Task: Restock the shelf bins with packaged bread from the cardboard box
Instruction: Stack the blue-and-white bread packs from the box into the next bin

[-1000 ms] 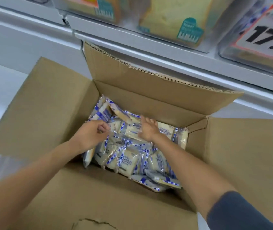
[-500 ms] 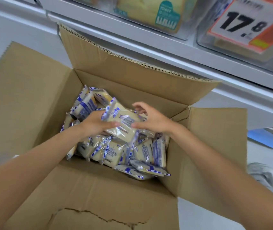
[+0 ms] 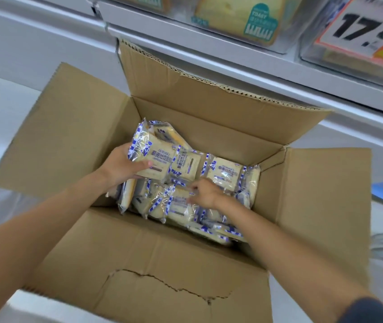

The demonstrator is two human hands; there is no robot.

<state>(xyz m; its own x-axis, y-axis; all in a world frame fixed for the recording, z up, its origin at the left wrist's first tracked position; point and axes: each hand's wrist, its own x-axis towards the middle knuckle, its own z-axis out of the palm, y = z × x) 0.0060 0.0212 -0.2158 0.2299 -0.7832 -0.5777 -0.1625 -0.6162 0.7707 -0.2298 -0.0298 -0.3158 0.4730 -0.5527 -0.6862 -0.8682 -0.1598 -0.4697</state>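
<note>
The cardboard box stands open below the shelf, its flaps spread; the bread packets lie heaped inside it, blue-and-white wrappers over pale slices; the left hand is in the box at the left of the heap and grips a top packet raised above the rest, thumb laid across its face, the other fingers hidden beneath; the right hand reaches in beside it, its fingers curled and pinching the wrapper of a lower packet in the pile; on the shelf above, a toast loaf sits beside a price card reading 17.8.
</note>
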